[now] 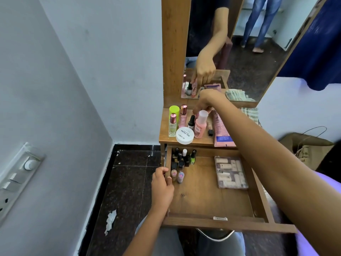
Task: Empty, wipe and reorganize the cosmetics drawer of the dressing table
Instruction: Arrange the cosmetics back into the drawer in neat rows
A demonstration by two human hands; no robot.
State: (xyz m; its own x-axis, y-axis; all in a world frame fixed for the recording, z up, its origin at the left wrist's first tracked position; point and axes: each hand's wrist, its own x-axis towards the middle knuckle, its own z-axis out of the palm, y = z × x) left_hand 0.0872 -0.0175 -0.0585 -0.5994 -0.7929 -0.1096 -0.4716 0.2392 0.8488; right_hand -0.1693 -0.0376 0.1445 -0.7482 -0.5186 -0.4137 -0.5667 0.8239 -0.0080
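at the left wall of the pulled-out drawer (212,191), the left hand (162,185) sits on the rim, its fingers (163,170) curled over the wooden edge and grasping it. a cluster of nail polish bottles (182,159) fills the drawer's far left corner, close against the left wall and reaching back under the table's front edge; two small pink-capped bottles (177,175) stand at the near end of that cluster, just beside the gripping fingers. a clear flat case of pale items (230,172) lies toward the right wall, well apart from the bottles. between them, and from there to the near front edge with its metal latch (220,218), the drawer floor is bare wood, the widest open room in view.

the table (166,133) top above is crowded. the right hand (204,102) reaches over it toward the far edge by the mirror (239,52), fingers bent down among the bottles; what they hold, if anything, cannot be told. a pink bottle with a frosted cap (201,124) stands just beneath that hand, a dark dropper bottle (191,121) beside it. a lime-capped bottle (174,110) and two rose-capped perfume bottles (178,121) stand toward the left edge. a white round tub (184,135) rests at the front edge, and a pink tube (221,130) lies along the right side, under the forearm. a checked cloth (249,113) sits at the far right corner.
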